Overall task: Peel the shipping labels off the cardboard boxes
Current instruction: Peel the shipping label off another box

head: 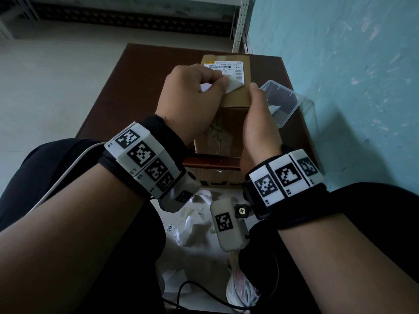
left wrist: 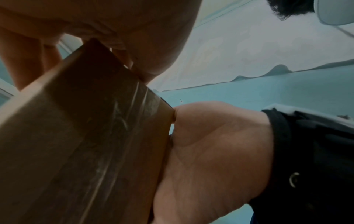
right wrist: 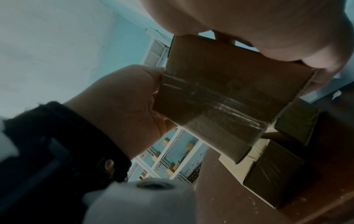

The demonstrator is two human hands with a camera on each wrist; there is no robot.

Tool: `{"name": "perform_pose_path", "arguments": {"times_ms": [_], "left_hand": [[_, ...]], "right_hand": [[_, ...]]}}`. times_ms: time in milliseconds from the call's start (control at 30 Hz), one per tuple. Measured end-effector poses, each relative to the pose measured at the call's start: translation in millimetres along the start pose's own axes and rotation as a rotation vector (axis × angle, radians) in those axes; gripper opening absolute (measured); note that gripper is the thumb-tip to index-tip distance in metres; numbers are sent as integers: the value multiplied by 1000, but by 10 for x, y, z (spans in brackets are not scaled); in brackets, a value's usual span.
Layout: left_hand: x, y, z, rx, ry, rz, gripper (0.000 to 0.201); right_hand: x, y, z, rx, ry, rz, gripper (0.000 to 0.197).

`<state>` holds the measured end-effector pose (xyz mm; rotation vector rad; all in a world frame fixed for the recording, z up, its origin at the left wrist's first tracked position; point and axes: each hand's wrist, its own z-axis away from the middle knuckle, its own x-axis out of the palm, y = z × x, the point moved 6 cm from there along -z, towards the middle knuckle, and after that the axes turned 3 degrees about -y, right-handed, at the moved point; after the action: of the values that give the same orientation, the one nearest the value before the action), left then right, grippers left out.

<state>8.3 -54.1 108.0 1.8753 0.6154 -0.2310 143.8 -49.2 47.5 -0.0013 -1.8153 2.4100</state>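
A brown cardboard box [head: 235, 98] is held tilted above the table, its taped end facing me. The white shipping label [head: 229, 66] with barcodes sits on its top face, and its near part is lifted and curled back. My left hand [head: 217, 83] pinches that lifted flap between thumb and fingers. On the box's right side my right hand [head: 255, 96] grips it, thumb along the top edge, fingers hidden behind. The left wrist view has the taped box end [left wrist: 86, 144] between both palms. The right wrist view shows the same end [right wrist: 220, 91] from below.
A dark brown table [head: 140, 71] lies under the box, with a clear plastic container [head: 281, 103] at its right by the teal wall [head: 340, 64]. More cardboard boxes [right wrist: 277, 174] lie on the table. Torn paper scraps [head: 190, 218] and cables lie on the floor between my knees.
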Motion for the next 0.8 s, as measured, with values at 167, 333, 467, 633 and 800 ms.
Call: {"name": "perform_pose_path", "arguments": {"times_ms": [167,333,467,633,800], "left_hand": [[0,1,-1,-2,7,5,23],[3,-4,-5,-8,7,2,23],[-3,-2,2,-10,14,3,22],[-2,1,2,-12,10,5,22],[-5,-2,3,-15,13,14,21]], "right_hand": [[-29,4,11,-6,6,-2,53],[-39,-24,30,7,0,18,49],[-41,-39,30,8,-11,29,48],[-40,-29,17,-9,-12,35,50],[5,-23,2,-27,-1,42,79]]}}
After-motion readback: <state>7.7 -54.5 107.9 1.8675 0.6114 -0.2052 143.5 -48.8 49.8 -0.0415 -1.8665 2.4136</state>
